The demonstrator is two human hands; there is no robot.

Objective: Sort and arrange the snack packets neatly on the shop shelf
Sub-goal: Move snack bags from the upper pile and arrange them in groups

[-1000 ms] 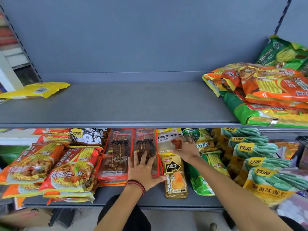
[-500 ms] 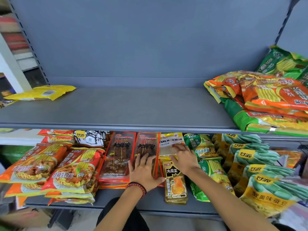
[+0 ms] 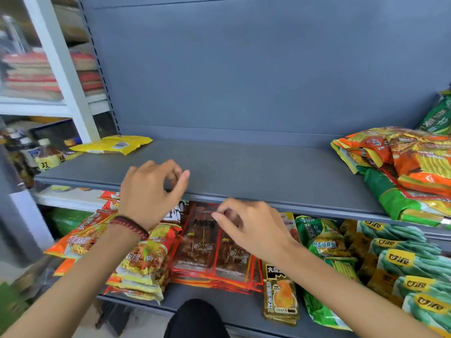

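1. The left hand (image 3: 151,193) hovers at 9 o'clock from the frame's middle, in front of the upper shelf's (image 3: 256,172) front lip. Its back faces the camera, the fingers are loosely curled, and nothing shows in it. The palm side is hidden. A bracelet (image 3: 129,226) rings the wrist.
2. The right hand (image 3: 253,228) sits at 6 o'clock from the middle, just below that lip, with its fingers curled over the top of the red packets (image 3: 202,250). The fingertips (image 3: 217,215) reach the packets' upper end. Blur and the hand itself hide whether they pinch it or only touch it, so I cannot tell.
3. The red packets lie flat on the lower shelf (image 3: 234,306), two stacks side by side. Their far ends run under the upper shelf and the right hand covers part of them.
4. At 9 o'clock of them lie stacked noodle packets (image 3: 144,262), partly crossed by the left forearm.
5. At 4 o'clock of them a gold packet (image 3: 280,296) lies near the shelf's front edge, its top hidden by the right forearm.
6. Toward 3 o'clock, green packets (image 3: 322,237) and teal packets (image 3: 410,264) are overlapped by the right arm, and the teal ones are cut off by the frame.
7. On the upper shelf, a yellow packet (image 3: 112,144) lies at 10 o'clock. An orange pile (image 3: 415,157) at 3 o'clock runs out of frame.
8. At far 9 o'clock, bottles (image 3: 48,154) and a white rack (image 3: 61,69) are too blurred to read.
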